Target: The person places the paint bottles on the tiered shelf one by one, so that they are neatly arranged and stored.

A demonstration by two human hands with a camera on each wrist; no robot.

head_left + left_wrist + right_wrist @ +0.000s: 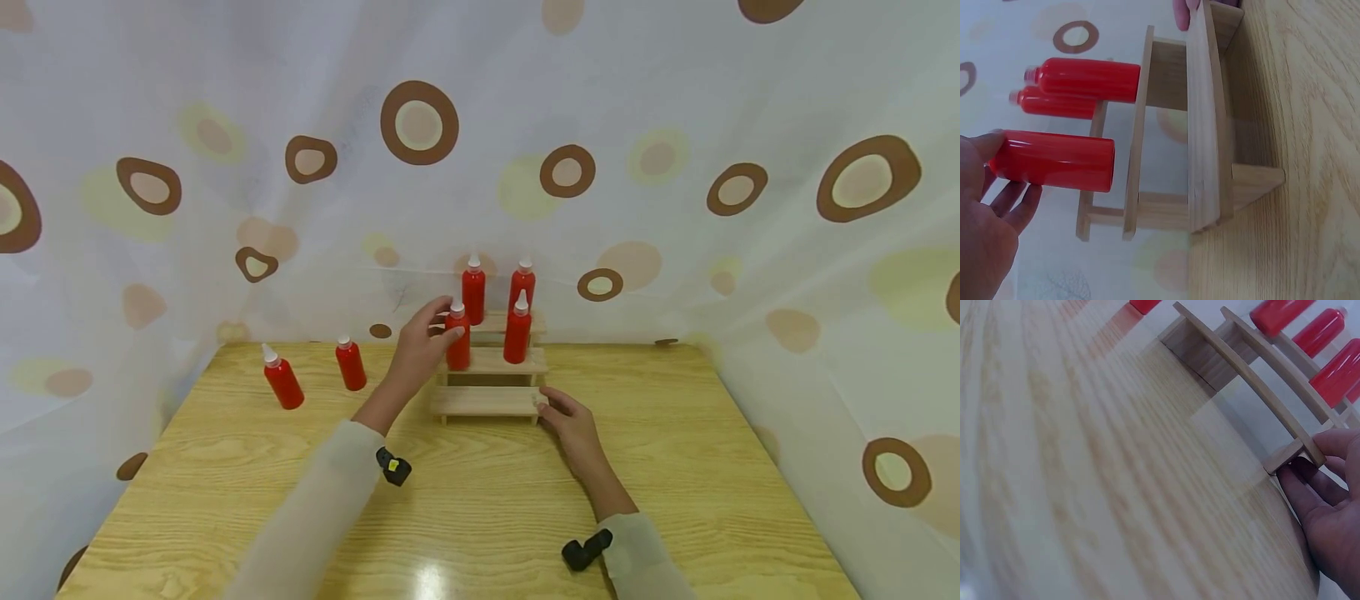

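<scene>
Just above the middle tier (491, 362): a red bottle (458, 343) in the left hand (422, 346)

The left hand's thumb and fingers close round the upper part of the red bottle, which is nearly upright over the left end of the middle tier; the left wrist view suggests a slight gap between base and board. A second bottle (517, 335) stands at the right end of that tier. Behind, a rear left bottle (473, 296) and a rear right bottle (523, 283) occupy the top tier (497, 323). The right hand (576, 433) pinches the right end of the lowest tier (487, 401) of the wooden stand (463, 409). An outer bottle (284, 383) and an inner bottle (350, 365) stand left of it on the table (480, 492).

The step in hand appears to be seating one bottle. On that reading, the next move calls for lowering its base squarely onto the board before the fingers part, with the right hand steadying the stand.
</scene>
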